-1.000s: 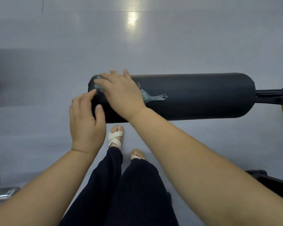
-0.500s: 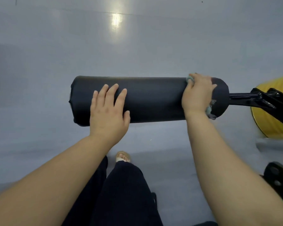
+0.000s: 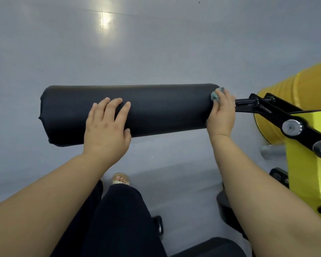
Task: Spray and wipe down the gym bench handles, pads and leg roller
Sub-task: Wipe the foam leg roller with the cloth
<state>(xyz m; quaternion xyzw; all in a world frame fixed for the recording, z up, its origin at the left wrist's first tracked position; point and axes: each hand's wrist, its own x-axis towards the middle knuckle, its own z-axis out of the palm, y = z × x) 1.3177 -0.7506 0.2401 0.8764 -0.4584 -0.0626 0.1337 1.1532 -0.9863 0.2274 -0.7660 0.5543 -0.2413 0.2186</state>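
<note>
The black padded leg roller [image 3: 156, 106] lies across the middle of the view, held out on a black metal rod [image 3: 246, 102]. My left hand [image 3: 106, 130] rests flat on the roller's near side, fingers straight and spread. My right hand [image 3: 221, 114] covers the roller's right end and presses a small teal mesh cloth [image 3: 216, 95] against it. Only a tuft of the cloth shows above my fingers.
The bench's yellow frame [image 3: 304, 175] and black bracket with round bolts [image 3: 291, 127] stand at the right. A yellow roller [image 3: 293, 93] lies behind the bracket. A black pad [image 3: 211, 247] is at the bottom edge. Grey floor [image 3: 119, 52] spreads beyond; my legs and sandalled foot [image 3: 120, 179] are below.
My right hand has slid the cloth along the roller from its left end to its right end face. My left hand has moved from the left end to lie flat mid-roller.
</note>
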